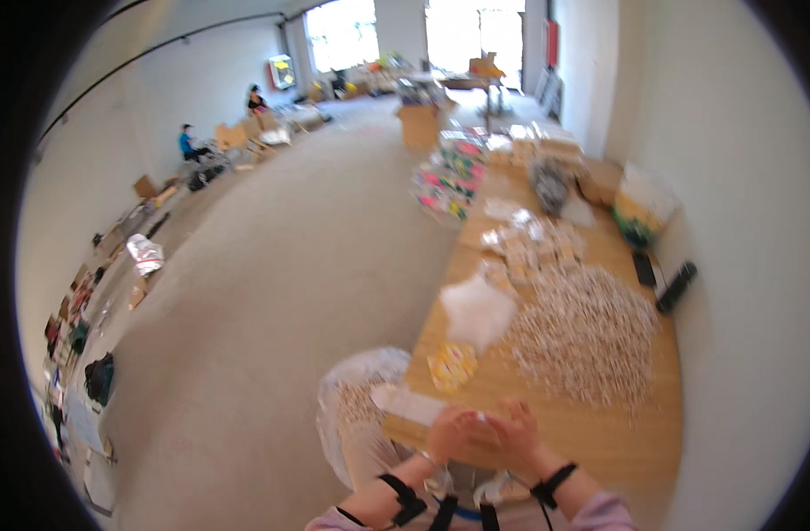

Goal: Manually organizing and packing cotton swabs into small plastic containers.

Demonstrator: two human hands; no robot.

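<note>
At the near edge of a wooden table [555, 442], my left hand [455, 432] and my right hand [515, 431] are close together with fingers curled toward each other. A small whitish thing [482, 417] shows between the fingertips; its kind is too blurred to tell. Beside my left hand a flat white strip [412, 405] lies across the table's left edge. Just beyond it sits a yellow and white packet or stack [452, 365]. A large heap of small pale, pinkish-beige pieces [586, 336] spreads over the table ahead of my right hand.
A white plastic sheet or bag [478, 310] lies left of the heap, with several small filled packets [537, 248] behind. A dark cylinder [677, 287] and a black phone-like slab [644, 269] are by the wall. A clear bag of pieces [356, 398] stands below the table's left edge.
</note>
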